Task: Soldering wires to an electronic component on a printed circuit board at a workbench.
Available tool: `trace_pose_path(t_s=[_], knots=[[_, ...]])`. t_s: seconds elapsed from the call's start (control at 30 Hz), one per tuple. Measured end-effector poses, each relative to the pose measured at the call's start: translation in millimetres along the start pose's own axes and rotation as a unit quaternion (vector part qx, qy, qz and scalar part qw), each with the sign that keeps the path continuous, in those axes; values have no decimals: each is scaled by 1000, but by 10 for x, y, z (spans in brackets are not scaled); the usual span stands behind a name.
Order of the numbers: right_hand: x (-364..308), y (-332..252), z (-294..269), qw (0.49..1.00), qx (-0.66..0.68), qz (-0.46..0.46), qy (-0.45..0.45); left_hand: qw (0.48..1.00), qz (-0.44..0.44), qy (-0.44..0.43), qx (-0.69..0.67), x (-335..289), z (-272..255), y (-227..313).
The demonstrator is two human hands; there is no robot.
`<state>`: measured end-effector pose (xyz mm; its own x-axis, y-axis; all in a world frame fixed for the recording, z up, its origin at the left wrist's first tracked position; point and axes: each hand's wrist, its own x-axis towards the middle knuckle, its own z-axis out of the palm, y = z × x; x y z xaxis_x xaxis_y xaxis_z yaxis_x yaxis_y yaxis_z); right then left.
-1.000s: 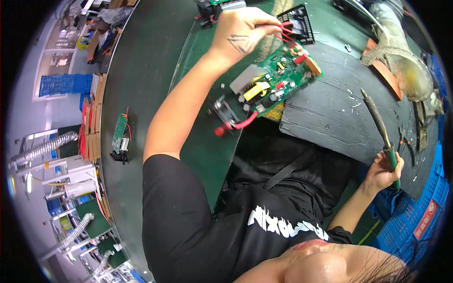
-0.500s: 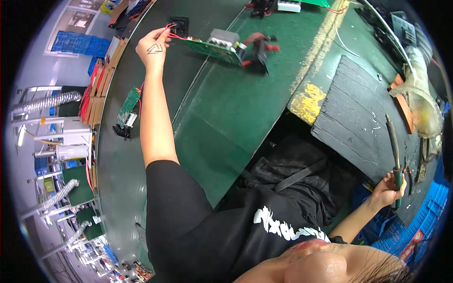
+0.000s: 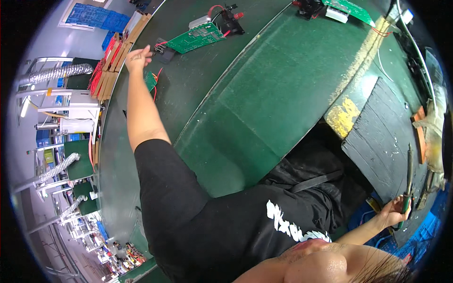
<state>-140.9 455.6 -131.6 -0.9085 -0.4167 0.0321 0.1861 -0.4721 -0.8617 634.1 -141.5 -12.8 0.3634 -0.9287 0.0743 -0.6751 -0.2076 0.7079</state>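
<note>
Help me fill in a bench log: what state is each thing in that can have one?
Left hand: looks empty, fingers loosely bent
Right hand: closed around the iron
Iron: held, tip pointing away from the person; heat can't be told
Board by left hand: lying unheld
Top-right board: unheld, partly out of frame
Half-hidden board: mostly covered by the left arm
Mat: lying flat

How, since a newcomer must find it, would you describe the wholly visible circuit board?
Left of the green worktop lies a darker strip. Near its upper end, right of the left hand, lies the green circuit board. It shows whole; a second board is cut by the picture's top edge, a third partly hidden by the left forearm.
</note>
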Motion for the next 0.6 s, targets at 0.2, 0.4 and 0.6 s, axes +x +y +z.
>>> trace_pose_path(t_s=[0.2,0.4,0.6], knots=[[5,56,144,1000,24,6,-12,905,21,-252,342,-87,-936,-826],[44,38,53,999,30,22,-24,841,21,-167,514,-555,-730,-1008],[123,97,-163,999,31,20,-23,861,63,-173,474,-739,-1044,-885]])
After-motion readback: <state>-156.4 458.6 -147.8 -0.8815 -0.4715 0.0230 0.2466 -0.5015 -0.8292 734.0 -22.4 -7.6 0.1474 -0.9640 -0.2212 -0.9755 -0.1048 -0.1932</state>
